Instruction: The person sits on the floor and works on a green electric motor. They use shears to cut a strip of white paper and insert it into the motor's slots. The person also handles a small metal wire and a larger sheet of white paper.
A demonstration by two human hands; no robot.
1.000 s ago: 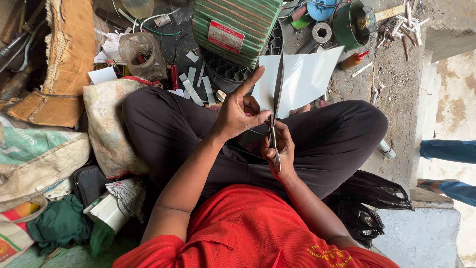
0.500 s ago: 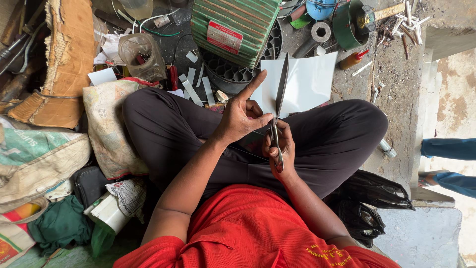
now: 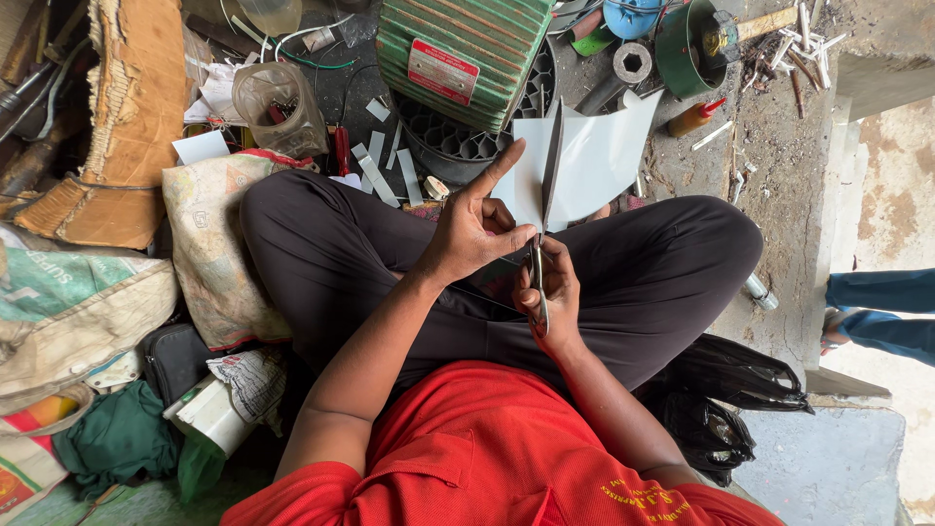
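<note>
The left hand (image 3: 474,229) pinches the white sheet (image 3: 594,161) at its near edge, forefinger pointing up. The right hand (image 3: 553,292) is clenched around the scissors (image 3: 545,209), whose blades run up into the sheet. The sheet stands over the lap, just in front of the green motor (image 3: 463,54), with cut white strips (image 3: 380,175) to the motor's left

I count two hands: left hand (image 3: 472,234) and right hand (image 3: 550,292). One pair of scissors (image 3: 542,244). One white sheet (image 3: 594,161). One green motor (image 3: 463,54) far off. One clear jar (image 3: 278,107) far left. One green tin (image 3: 693,44) far right. Cut strips (image 3: 380,175) by the knee: perhaps seven, hard to tell apart.
</note>
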